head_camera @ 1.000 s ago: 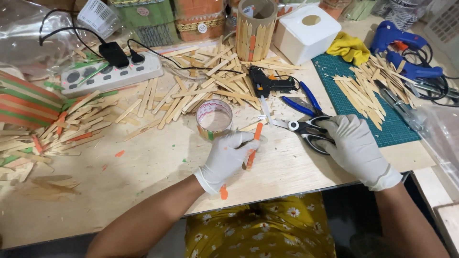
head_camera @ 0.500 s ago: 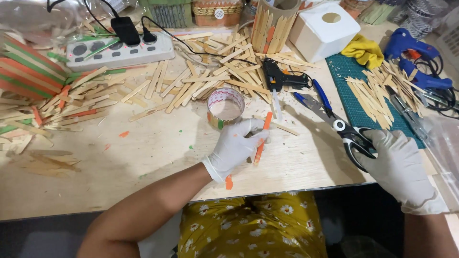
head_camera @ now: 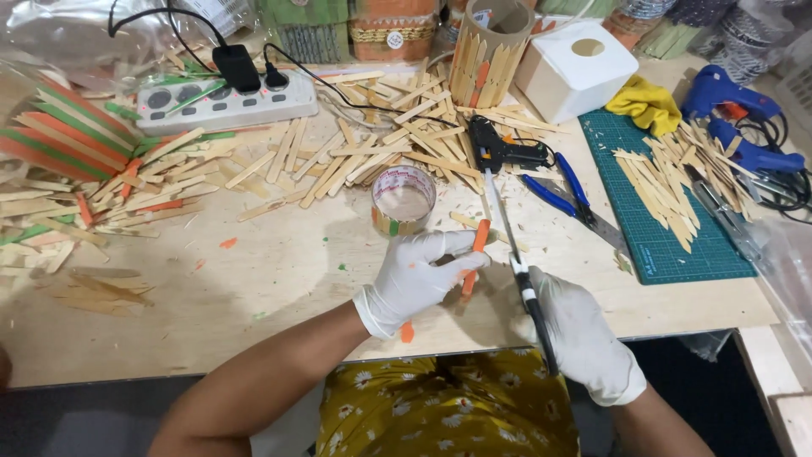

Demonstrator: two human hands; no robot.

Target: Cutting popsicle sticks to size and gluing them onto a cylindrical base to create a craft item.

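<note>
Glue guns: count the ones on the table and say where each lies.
3. A black glue gun lies mid-table beside the wooden sticks. Two blue glue guns lie at the far right, past the green cutting mat. Clutter may hide others.

Right hand: palm and fingers wrapped round the scissors, so the handles are hidden; only the blades and a dark shaft show, and the blades' spread cannot be made out.

Left hand: fingers cover the middle of the orange stick; its ends poke out above and below the glove.

Beyond the scissors, along the top edge: the stick-clad cup and the woven containers are cut off.

Right of the scissors: the clear plastic bag runs off frame, contents unreadable.
</note>
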